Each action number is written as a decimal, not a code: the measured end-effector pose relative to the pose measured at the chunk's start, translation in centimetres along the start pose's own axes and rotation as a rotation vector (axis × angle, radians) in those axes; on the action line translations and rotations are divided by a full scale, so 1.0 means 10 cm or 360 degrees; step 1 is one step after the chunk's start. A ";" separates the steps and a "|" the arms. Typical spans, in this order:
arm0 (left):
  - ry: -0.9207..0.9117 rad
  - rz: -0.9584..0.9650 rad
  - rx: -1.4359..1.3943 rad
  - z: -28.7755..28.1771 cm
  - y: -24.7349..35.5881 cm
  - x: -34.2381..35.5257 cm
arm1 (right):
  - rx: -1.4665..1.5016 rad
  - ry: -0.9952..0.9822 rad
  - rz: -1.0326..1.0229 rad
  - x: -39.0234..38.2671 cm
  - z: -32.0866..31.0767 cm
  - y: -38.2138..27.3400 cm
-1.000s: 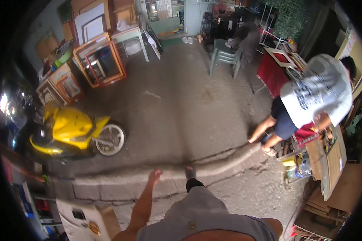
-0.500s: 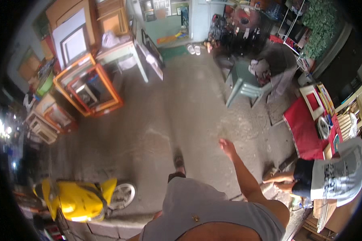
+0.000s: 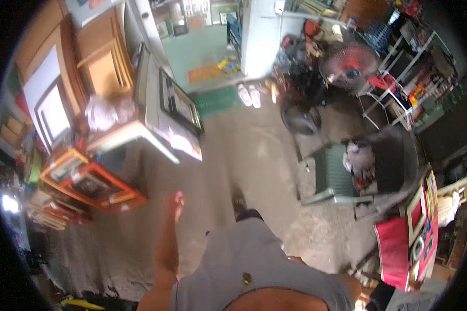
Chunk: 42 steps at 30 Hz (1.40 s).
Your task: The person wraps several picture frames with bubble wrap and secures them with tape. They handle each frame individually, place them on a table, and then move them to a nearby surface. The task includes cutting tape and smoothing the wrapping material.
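Note:
My left hand (image 3: pixel 176 205) swings at my side over the grey floor (image 3: pixel 259 160), blurred, loosely open and holding nothing, near wooden frames (image 3: pixel 96 173) leaning by a pale table (image 3: pixel 155 142). My right hand (image 3: pixel 294 258) is mostly hidden behind my grey-clothed body, so its fingers cannot be made out. A dark-shod foot (image 3: pixel 238 203) of mine is on the floor. Ahead, white slippers (image 3: pixel 253 96) sit beside a green mat (image 3: pixel 215 102) at a doorway.
A green plastic chair (image 3: pixel 328 176) with cloth on it, a tire (image 3: pixel 301 118), a fan (image 3: pixel 347 67) and a metal rack (image 3: pixel 392 67) stand at right. A red-covered table (image 3: pixel 389 243) is nearer. A person's pale shirt (image 3: pixel 415 295) shows bottom right. A yellow scooter (image 3: pixel 85 303) peeks in bottom left.
I have moved forward over the kerb toward the doorway. The scooter and the other person have dropped to the lower edge. My left hand has swung forward, while my right hand has dropped back.

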<state>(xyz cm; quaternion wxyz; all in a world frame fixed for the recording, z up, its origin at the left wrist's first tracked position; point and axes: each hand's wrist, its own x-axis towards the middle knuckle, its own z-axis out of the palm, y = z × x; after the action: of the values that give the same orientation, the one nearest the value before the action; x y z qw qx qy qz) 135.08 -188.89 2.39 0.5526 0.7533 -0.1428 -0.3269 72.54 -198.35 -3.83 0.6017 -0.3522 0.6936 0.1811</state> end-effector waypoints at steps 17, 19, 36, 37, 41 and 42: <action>-0.0143 -0.0969 0.0259 0.94 1.82 5.56 | 0.0179 0.0023 -0.0899 0.91 -0.14 -10.70; -0.0039 -0.1018 -0.0089 1.08 2.93 6.98 | -0.0278 -0.0049 -0.0338 1.36 -0.28 -10.71; -0.0151 -0.1209 0.0198 1.26 5.24 12.52 | -0.0189 0.0194 -0.1770 1.74 0.23 -20.60; -0.0087 -0.1247 0.0108 1.22 5.14 12.74 | -0.0207 0.0319 -0.1867 1.55 0.36 -21.36; 0.0133 -0.1336 -0.0055 0.94 4.98 13.90 | 0.0092 0.0078 -0.2131 1.19 1.18 -23.32; 0.0127 -0.1312 -0.0018 0.84 5.07 14.39 | 0.0004 0.0081 -0.2092 1.51 1.22 -23.55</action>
<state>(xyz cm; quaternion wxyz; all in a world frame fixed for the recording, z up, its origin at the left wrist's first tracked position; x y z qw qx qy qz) 244.30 -295.72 -0.33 0.3846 0.7564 0.1943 -0.4921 247.17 -355.83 19.75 0.5708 -0.7060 0.3482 -0.2335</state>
